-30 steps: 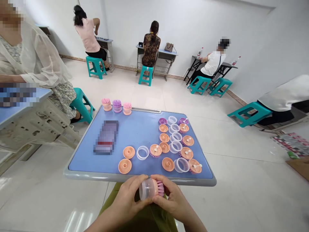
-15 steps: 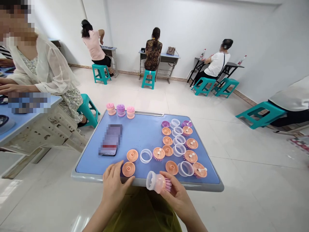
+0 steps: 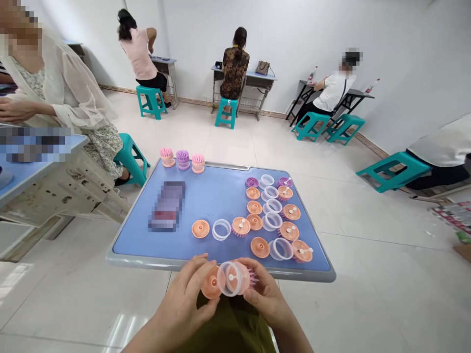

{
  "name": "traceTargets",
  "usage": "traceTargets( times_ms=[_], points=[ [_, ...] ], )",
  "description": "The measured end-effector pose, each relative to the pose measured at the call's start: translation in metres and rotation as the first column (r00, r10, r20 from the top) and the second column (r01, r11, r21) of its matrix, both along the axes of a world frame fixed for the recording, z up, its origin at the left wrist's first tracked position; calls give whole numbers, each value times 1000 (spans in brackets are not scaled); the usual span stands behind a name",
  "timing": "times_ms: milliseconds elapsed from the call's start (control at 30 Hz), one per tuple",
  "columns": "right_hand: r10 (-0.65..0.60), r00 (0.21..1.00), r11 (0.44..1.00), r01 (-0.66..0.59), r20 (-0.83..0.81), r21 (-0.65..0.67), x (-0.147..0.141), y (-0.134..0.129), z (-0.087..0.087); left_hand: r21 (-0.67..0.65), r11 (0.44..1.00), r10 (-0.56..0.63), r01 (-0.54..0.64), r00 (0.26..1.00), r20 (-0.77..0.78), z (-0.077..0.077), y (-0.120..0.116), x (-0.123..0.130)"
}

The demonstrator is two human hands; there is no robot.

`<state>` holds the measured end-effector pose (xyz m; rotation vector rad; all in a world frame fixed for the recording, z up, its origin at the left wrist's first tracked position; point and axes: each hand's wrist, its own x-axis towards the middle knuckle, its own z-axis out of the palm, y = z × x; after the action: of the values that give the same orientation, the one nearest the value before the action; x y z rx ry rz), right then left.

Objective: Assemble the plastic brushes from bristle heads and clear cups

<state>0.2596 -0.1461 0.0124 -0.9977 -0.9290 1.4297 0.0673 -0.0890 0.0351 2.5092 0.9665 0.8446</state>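
Both hands are up just past the near edge of the worktop (image 3: 221, 262), holding a little stack of parts over an olive green lap (image 3: 228, 328). The left hand (image 3: 182, 299) has its grip pinched around an orange plastic disc (image 3: 211, 283). The right hand (image 3: 265, 296) has its grip closed on a pink bristle head (image 3: 252, 278), which has a clear plastic cup (image 3: 231, 278) on it, with a white stem showing inside. The disc is right up against the open end of the cup, touching it.

The worktop is blue with a grey rim, and the loose parts are mostly laid out in rough columns on the right side: more orange discs (image 3: 200, 228), clear rings (image 3: 221, 229) and bristle heads with white stems (image 3: 241, 226). Three assembled brushes (image 3: 182, 159), two pink and one purple, stand along the far edge. A pixelated flat pack (image 3: 167, 206) lies on the left of the blue top.

Just to the left, a co-worker (image 3: 62, 93) in a sheer white top sits on a teal stool (image 3: 130, 159) at the next worktop, and three more people sit at desks by the far walls.
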Motion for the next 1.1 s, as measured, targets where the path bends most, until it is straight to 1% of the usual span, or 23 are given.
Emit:
traceTargets(
  times_ms=[100,167,267,367,433,533,900,1000,1067,1100],
  points=[
    [11,1000,1000,-11,3,4,1,-1,0,-141,989,-41,49,998,56,4,-1,0],
    [33,999,999,-33,21,2,1,-2,2,-211,976,-41,61,994,97,6,-1,0],
    [58,995,998,-59,85,17,1,-2,6,-265,961,-41,78,989,143,6,-1,0],
    [59,984,996,-68,170,51,0,-2,9,-314,945,-53,91,990,127,4,-1,-2],
    [65,974,995,-81,218,64,1,-2,10,-330,938,-69,101,992,106,2,-1,-4],
    [68,957,993,-91,282,71,2,-3,12,-320,939,-98,125,990,100,-1,-2,-7],
    [64,917,988,-113,394,101,1,-2,17,-234,959,-128,158,982,139,-6,1,-7],
    [50,866,983,-132,498,130,1,-2,23,-252,954,-126,165,978,165,-8,3,-8],
    [27,804,977,-146,594,153,0,-2,29,-328,930,-114,168,978,175,-9,5,-9],
    [18,770,975,-155,638,160,0,-1,33,-390,905,-104,170,977,184,-10,5,-9]
  ],
)
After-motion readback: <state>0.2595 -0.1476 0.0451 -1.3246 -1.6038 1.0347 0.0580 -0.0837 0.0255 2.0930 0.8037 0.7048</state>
